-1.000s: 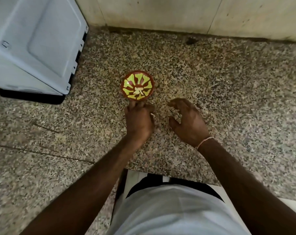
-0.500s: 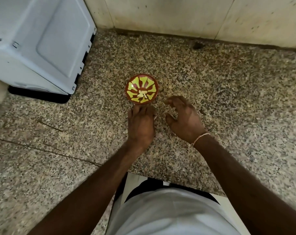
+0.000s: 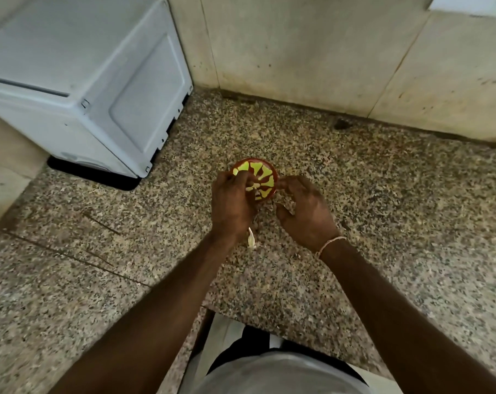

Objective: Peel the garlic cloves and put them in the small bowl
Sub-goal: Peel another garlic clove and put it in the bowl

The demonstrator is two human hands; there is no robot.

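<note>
Red and yellow-green, the small bowl (image 3: pixel 255 177) sits on the speckled stone counter (image 3: pixel 383 209), partly covered by both hands. Over its left side the left hand (image 3: pixel 232 206) hangs with fingers curled down toward the inside — whether they pinch a clove, I cannot tell. At the bowl's right edge the right hand (image 3: pixel 306 211) has loosely bent fingers and its thumb spread apart, with nothing visibly gripped. Just beside the left wrist, one pale garlic clove (image 3: pixel 251 239) lies on the counter, near the bowl's front. A thread bracelet (image 3: pixel 329 243) circles the right wrist — a white appliance (image 3: pixel 93 81) stands far left.
</note>
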